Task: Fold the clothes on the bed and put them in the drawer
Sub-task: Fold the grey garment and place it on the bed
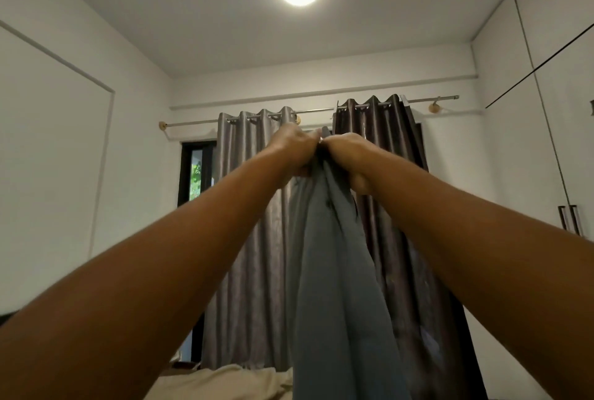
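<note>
Low, left of the grey garment (337,271): beige bedding (231,380). The garment hangs bunched from L hand (294,150) & R hand (348,158), both w/ fingers curled tight on its top, touching. Risk: grips too close, so it may fold crooked or slip. Curtains (254,207) behind it. No drawer in view; wardrobe (553,110), right of it, looks closed, contents hidden.
</note>
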The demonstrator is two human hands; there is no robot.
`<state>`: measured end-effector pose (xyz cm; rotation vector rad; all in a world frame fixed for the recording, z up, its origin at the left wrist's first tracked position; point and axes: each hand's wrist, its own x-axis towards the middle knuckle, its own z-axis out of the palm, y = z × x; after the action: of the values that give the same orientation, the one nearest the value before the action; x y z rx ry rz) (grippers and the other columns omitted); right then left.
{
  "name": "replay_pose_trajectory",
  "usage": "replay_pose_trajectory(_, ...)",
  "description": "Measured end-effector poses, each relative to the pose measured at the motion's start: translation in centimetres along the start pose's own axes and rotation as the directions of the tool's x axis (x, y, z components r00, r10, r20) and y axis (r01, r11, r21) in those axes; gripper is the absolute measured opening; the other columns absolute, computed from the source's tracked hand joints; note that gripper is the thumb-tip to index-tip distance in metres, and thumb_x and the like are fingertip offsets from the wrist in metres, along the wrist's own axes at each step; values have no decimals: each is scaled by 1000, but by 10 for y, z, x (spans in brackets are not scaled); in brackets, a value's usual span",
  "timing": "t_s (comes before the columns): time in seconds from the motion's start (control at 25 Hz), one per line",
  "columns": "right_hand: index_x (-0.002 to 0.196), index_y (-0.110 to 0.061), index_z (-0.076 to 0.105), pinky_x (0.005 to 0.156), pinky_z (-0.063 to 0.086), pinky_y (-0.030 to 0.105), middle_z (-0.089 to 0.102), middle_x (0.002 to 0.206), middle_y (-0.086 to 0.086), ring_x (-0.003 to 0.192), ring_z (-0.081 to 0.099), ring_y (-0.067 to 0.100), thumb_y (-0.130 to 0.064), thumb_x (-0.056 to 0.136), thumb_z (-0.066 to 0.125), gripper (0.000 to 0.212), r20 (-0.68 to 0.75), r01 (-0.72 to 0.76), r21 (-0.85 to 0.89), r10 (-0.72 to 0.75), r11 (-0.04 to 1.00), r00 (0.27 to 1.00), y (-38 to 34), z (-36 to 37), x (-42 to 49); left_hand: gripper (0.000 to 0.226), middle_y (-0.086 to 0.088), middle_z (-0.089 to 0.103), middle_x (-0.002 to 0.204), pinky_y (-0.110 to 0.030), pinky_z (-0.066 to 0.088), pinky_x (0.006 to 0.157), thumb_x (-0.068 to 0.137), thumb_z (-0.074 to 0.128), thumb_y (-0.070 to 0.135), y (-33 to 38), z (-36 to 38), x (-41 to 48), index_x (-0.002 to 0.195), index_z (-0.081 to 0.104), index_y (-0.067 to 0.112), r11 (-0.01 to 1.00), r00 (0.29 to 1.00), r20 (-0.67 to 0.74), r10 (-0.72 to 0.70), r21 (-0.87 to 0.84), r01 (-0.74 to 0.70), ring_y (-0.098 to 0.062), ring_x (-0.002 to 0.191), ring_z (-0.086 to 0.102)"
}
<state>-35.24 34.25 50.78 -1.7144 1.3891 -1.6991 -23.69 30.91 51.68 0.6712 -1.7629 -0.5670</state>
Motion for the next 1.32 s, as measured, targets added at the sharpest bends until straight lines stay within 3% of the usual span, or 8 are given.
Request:
replay_pose_trajectory(0.12,130,3,63,95,56,41,68,109,19,97,67,28,-31,103,58,44,235,-15,405,-88,914,968,18,-13,-7,27,-16,70,111,-33,63,81,105,52,27,-9,-12,-6,116,64,5,986,988,142,66,-158,-44,-27,101,71)
replay_pose_trajectory(0.2,129,7,60,98,55,43,67,109,21,96,67,28,-18,101,60,38,281,8,551,-195,835,940,26,-16,-7,22,-7,69,117,-34,58,93,99,62,21,-19,-17,-6,119,67,17,961,960,145,239,110,-256,-19,107,67)
replay_pose_trajectory(0.4,120,9,61,79,63,42,71,99,23,85,73,31,19,86,50,37,162,121,535,-242,836,957,24,-6,-13,75,-4,55,132,-43,52,98,80,73,58,-35,-29,6,141,43,26,822,904,108,413,383,-421,-23,116,57)
replay_pose_trajectory(0.6,124,-2,57,78,62,36,71,110,20,94,74,29,10,83,72,45,120,99,457,-171,884,978,53,11,-25,34,7,58,90,-33,50,77,86,74,48,-48,-28,1,103,58,23,737,906,203,371,530,-420,-16,87,60)
replay_pose_trajectory(0.8,122,-5,63,76,64,37,75,103,8,89,74,22,5,76,79,49,177,-56,-24,59,998,982,157,36,-47,32,8,58,92,-13,36,65,88,74,43,-66,-51,1,104,62,18,739,898,77,434,540,-403,-8,82,53)
replay_pose_trajectory(1.0,103,-4,70,52,49,29,66,88,11,61,60,22,-9,81,71,23,273,-238,-670,532,703,802,272,58,-78,48,-7,66,104,-31,49,85,85,72,50,-78,-107,5,109,66,9,763,880,-158,448,580,-284,-20,94,59)
replay_pose_trajectory(1.16,115,6,66,47,28,28,51,81,12,52,36,18,-9,84,62,34,249,-269,-722,602,637,759,302,75,-79,50,1,64,105,-32,51,92,81,74,54,-104,-127,0,113,66,15,816,910,-180,373,531,-229,-16,97,59)
replay_pose_trajectory(1.32,120,3,62,58,54,34,63,98,13,71,61,24,-10,93,55,31,228,-259,-694,547,671,806,305,84,-74,55,1,65,107,-35,52,96,76,70,63,-118,-135,0,110,63,21,814,896,-223,385,539,-216,-17,99,61)
